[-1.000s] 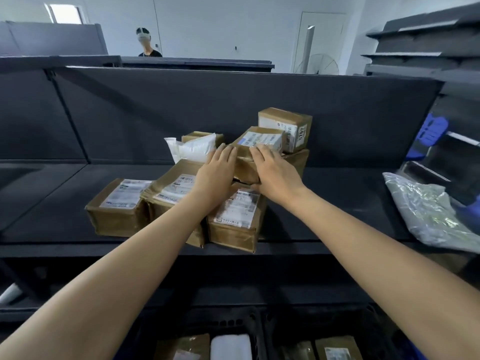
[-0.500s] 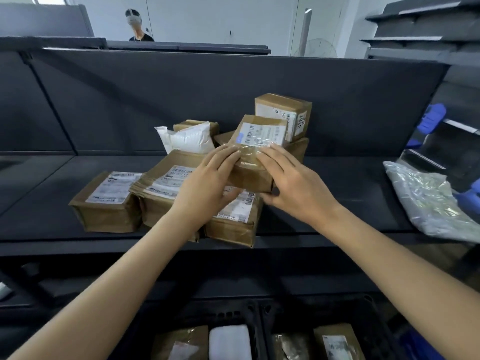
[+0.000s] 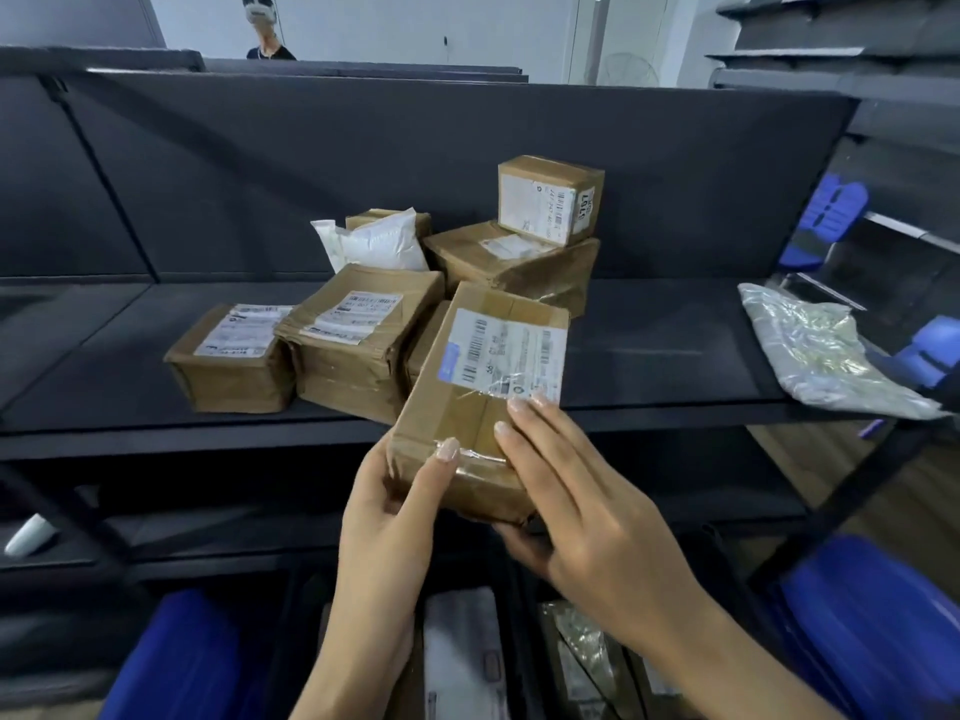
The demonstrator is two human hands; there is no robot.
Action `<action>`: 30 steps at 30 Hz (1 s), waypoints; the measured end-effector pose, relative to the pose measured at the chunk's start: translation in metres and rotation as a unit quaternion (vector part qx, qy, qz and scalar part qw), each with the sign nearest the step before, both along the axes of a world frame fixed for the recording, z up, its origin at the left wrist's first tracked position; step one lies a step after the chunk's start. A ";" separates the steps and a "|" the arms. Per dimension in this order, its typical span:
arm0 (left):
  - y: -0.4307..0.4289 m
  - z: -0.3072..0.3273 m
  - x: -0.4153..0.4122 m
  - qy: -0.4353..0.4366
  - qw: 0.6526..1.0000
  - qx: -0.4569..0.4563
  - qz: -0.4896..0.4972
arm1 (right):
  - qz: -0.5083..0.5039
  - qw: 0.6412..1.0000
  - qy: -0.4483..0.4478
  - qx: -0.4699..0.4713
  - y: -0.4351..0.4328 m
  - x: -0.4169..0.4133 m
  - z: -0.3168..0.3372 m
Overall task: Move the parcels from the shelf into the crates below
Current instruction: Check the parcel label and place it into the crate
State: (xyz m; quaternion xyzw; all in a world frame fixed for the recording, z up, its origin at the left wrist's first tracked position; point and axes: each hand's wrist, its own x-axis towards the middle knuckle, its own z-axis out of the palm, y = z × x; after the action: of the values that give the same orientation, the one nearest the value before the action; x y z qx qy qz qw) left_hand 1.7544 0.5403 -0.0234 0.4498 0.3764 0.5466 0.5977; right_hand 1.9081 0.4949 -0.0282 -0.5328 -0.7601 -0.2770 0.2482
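The left hand [image 3: 395, 506] pinches the near left corner of the parcel [image 3: 483, 387], thumb on top. The right hand [image 3: 576, 506] lays straight fingers over its taped top, thumb beneath (a shallow hold). Held off the shelf's [image 3: 649, 356] front edge above the crates [image 3: 519, 646], it could slip on glossy tape and miss them. Other boxes [image 3: 358, 335] crowd mid-shelf, a silver bag [image 3: 810, 350] overhangs the right front edge, and a pale wall [image 3: 415, 23] stands behind

Small box [image 3: 549, 199] atop pile: side sticker [image 3: 585, 206] "0767"; print on other labels too blurred to read
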 end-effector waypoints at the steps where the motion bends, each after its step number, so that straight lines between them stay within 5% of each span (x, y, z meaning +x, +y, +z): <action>1: -0.005 -0.002 -0.002 -0.028 0.999 -0.021 -0.005 | -0.005 1.000 0.005 -0.009 -0.007 -0.004 -0.003; 6: -0.016 -0.001 -0.018 -0.032 0.998 -0.047 -0.023 | -0.013 0.994 0.050 -0.100 -0.033 -0.018 -0.004; 12: -0.009 0.014 -0.056 0.009 0.995 -0.014 -0.101 | -0.048 0.959 0.253 -0.116 -0.044 0.008 0.031; 16: -0.003 0.026 -0.076 0.054 0.981 0.020 -0.186 | -0.083 0.875 0.441 -0.181 -0.036 0.036 0.051; 19: -0.001 0.033 -0.082 0.062 0.971 0.028 -0.228 | -0.007 0.779 0.568 -0.266 -0.038 0.044 0.054; 21: 0.000 0.036 -0.085 0.058 0.970 0.025 -0.237 | 0.035 0.763 0.581 -0.282 -0.044 0.043 0.052; 25: -0.002 0.034 -0.081 0.028 0.985 0.020 -0.170 | 0.034 0.765 0.599 -0.235 -0.054 0.030 0.038; 30: -0.014 0.007 -0.065 0.038 0.998 0.024 0.052 | -0.014 0.764 0.627 -0.154 -0.059 0.006 0.013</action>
State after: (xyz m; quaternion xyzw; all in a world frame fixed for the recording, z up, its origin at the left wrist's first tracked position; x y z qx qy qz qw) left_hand 1.6899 0.5259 -0.0164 0.4645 0.4082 0.5683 0.5428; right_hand 1.9145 0.4358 -0.0154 -0.6295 -0.4600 0.2358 0.5801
